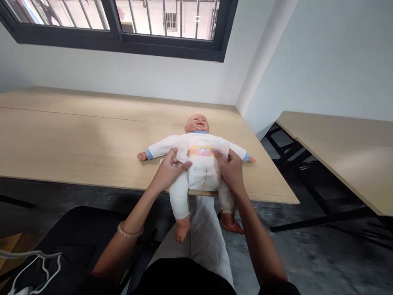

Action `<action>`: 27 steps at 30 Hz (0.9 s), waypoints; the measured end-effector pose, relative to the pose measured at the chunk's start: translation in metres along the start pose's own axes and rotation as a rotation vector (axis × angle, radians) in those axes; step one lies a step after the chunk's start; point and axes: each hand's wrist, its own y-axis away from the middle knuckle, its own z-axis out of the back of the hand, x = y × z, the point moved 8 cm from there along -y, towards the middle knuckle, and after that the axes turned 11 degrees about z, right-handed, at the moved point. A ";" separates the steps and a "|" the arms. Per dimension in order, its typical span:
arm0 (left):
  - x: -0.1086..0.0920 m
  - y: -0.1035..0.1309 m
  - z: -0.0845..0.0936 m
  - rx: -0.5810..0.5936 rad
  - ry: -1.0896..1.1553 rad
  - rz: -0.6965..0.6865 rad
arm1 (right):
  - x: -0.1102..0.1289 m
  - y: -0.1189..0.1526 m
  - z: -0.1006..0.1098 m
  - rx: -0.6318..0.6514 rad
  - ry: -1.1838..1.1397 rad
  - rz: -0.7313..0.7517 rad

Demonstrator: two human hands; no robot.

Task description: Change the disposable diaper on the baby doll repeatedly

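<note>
While left hand (172, 169) and right hand (231, 169) pinch sides of diaper (204, 174), doll (199, 138) overhangs near edge of table (92, 143). Hard nearward tugging could slide doll off.

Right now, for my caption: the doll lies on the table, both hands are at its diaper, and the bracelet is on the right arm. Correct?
No: the head view shows the bracelet on the left arm. The doll lies on the table, left hand and right hand at its diaper.

diaper (199, 174): white, orange band (194, 151) | doll cuffs (149, 154): blue | table (61, 139): light tan
</note>
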 end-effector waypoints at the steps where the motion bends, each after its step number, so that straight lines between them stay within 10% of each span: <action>1: -0.001 -0.003 -0.001 -0.018 -0.033 0.009 | -0.005 -0.001 -0.002 0.019 0.030 -0.010; 8: -0.053 0.018 -0.021 -0.402 -0.601 -0.355 | -0.023 -0.003 -0.009 0.131 0.050 -0.039; 14: -0.053 0.025 -0.093 -0.005 -0.978 -0.578 | -0.031 0.000 0.013 0.040 0.028 -0.035; 20: -0.041 0.011 -0.099 0.069 -1.077 -0.547 | -0.070 0.048 0.077 0.077 0.372 -0.107; 27: -0.047 0.004 -0.107 0.028 -1.170 -0.517 | -0.069 0.071 0.072 0.172 0.564 0.006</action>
